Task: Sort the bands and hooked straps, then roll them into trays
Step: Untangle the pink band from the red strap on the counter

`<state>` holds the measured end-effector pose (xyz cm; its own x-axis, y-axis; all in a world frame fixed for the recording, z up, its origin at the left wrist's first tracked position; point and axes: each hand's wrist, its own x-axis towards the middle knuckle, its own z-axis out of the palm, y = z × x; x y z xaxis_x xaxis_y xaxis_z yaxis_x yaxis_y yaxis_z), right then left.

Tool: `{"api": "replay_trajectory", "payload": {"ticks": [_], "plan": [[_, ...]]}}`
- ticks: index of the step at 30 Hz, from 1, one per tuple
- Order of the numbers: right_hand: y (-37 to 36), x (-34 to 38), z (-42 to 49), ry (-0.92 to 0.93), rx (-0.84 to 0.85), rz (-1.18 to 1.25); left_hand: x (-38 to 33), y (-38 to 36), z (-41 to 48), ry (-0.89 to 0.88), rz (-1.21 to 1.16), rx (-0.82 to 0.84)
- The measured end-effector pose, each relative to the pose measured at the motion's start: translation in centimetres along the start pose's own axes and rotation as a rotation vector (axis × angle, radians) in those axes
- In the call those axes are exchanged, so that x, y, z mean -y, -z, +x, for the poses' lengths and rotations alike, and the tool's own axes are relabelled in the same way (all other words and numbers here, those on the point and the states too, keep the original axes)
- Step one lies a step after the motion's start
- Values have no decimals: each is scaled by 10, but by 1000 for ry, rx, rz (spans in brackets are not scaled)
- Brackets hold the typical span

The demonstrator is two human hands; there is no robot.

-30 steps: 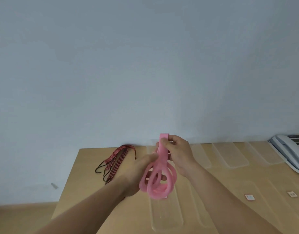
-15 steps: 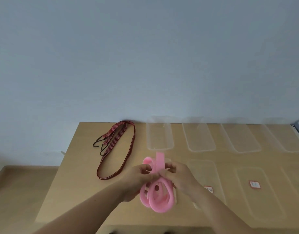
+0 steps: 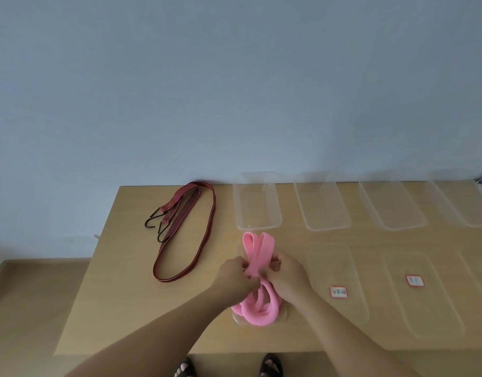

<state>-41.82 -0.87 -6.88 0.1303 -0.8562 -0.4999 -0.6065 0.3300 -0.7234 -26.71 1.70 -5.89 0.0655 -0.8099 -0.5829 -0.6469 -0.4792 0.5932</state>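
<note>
Head view: both hands, left hand [image 3: 235, 276] and right hand [image 3: 287, 276], pinch the pink band [image 3: 257, 308] closed-grip over a tray [image 3: 284, 315]; loosened, its loops may spring open.

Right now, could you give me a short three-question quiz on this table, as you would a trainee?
1. True or false: both hands grip the pink flat rubber band.
2. Where does the red-and-black striped strap with metal hooks lie: A in a tray, B on the bare wooden table?
3. What sits on the clear plastic tray right of the hands?

Key: 1 true, left hand and right hand. 2 B. 3 A red-bordered label.
</note>
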Motion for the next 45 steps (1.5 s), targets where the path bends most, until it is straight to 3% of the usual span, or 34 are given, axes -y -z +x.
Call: {"api": "replay_trajectory", "payload": {"ticks": [3,6,11,16,18,21,24,26,34,40,45], "plan": [[-5,2,0,27,-113,-181,-3,-5,-7,-138,464,-117],[-9,4,-2,64,-294,-341,2,-10,-14,-243,639,-137],[-7,6,-3,19,-191,-380,12,0,-12,-267,581,-41],[-8,31,-7,202,-455,-479,36,52,-3,-228,489,-379],[-20,47,-8,337,-414,-462,54,75,0,-101,538,-425],[-47,65,-1,427,-175,-529,80,96,2,51,630,-308],[-68,82,10,445,-13,-606,100,107,-1,66,701,-207],[-76,92,16,446,29,-615,104,115,-2,25,601,-210],[-75,138,18,656,-26,-548,40,189,-33,-228,-257,-172],[-53,191,0,622,23,88,-19,231,-65,-387,-673,-74],[-24,222,-9,590,-66,303,-57,263,-85,-501,-810,-152]]}}
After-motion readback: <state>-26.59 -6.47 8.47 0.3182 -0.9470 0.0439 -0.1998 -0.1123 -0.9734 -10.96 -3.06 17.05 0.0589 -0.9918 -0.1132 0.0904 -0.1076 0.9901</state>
